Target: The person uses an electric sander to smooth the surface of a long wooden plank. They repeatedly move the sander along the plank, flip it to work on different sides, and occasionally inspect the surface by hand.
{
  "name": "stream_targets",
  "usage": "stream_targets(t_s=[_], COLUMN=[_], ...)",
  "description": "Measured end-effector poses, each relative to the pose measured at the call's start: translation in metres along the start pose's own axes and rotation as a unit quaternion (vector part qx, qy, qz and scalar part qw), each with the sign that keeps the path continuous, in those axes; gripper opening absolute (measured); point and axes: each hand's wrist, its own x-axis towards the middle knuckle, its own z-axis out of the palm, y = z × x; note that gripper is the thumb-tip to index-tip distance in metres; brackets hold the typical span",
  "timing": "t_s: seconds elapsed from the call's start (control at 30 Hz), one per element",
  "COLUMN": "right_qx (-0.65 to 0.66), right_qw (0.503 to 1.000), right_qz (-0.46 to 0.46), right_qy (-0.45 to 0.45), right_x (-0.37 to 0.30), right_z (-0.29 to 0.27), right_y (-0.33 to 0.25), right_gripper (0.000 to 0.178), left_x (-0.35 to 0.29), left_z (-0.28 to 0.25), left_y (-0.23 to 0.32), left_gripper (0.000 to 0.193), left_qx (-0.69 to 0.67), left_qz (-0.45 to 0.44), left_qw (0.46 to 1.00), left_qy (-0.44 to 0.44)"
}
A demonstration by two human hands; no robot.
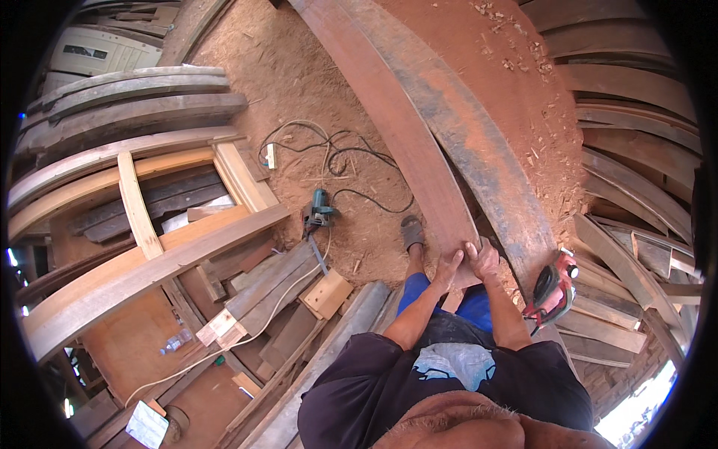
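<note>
A long reddish-brown wooden plank [407,135] runs from my body toward the far side, and I hold its near end with both hands. My left hand [449,271] grips the end edge with its thumb near the top face. Close beside it, my right hand [484,260] is closed on the corner of the same end; part of its fingers is hidden. Along the plank's right side lies a wider weathered board [486,153] with grey and orange patches. A red and black electric planer [552,288] rests at that board's near end, right of my right hand.
A teal power saw [319,213] sits on the sawdust-covered ground to the left, near a tangled cord [336,153] and a small white socket block [270,156]. A wooden frame [134,202] and stacked timber fill the left. More boards [628,127] line the right.
</note>
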Motion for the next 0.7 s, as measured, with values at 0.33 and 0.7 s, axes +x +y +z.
stream_targets(t_s=[0.33,0.7], right_qx=[0.165,0.120], right_qw=[0.981,0.945], right_qz=[-0.044,-0.060], right_qy=[-0.093,-0.300], right_x=[0.003,-0.071], right_z=[-0.039,0.022], right_y=[0.013,-0.010], right_gripper=[0.061,0.055], left_x=[-0.022,-0.069], left_z=[0.010,-0.106], left_y=[-0.001,-0.013], left_gripper=[0.076,0.072], left_qx=[0.040,0.166], left_qz=[-0.044,0.015], left_qw=[0.998,0.964], left_qy=[0.027,0.206])
